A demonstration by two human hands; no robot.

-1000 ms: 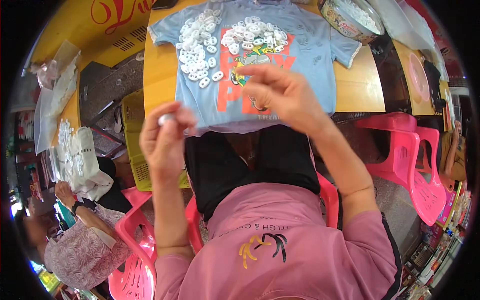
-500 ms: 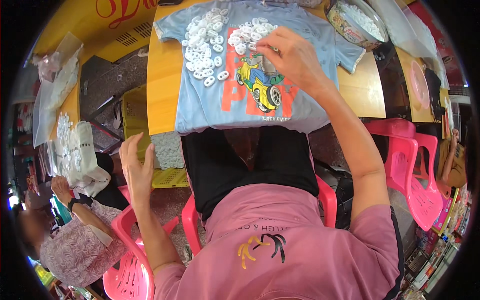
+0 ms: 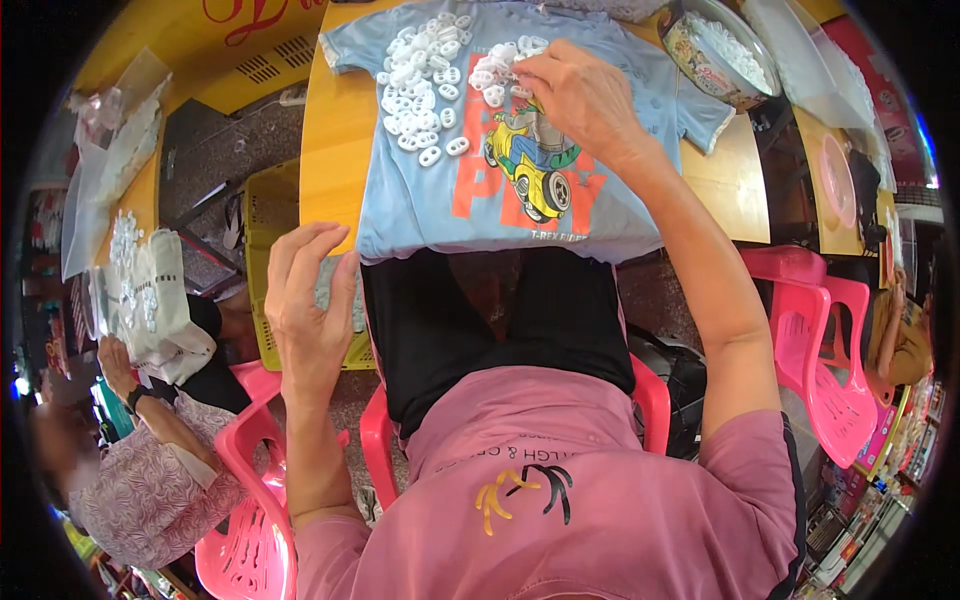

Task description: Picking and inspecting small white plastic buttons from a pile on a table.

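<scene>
My right hand [image 3: 588,100] reaches over the light blue T-shirt [image 3: 405,215] spread across the table. Its bent fingertips touch the right side of a small pile of white oval plastic pieces [image 3: 495,70], each with two holes. What sits between those fingertips is hidden. To the left on the shirt lies a larger, longer heap of the same pieces [image 3: 412,90], a few of them loose at its near end. My left hand [image 3: 312,290] is held up off the table's near left corner, fingers apart, with nothing in it.
A round patterned tin [image 3: 690,50] holding white pieces stands at the far right of the yellow table [image 3: 330,180]. Below my left hand is a yellow crate [image 3: 268,215] with white pieces inside. Pink chairs [image 3: 800,320] flank me. Someone sits at the left beside a white bag [image 3: 170,310].
My left hand has risen and moved slightly right. My right hand remains at the small pile, its fingers now lower over the pieces. The view has shifted slightly.
</scene>
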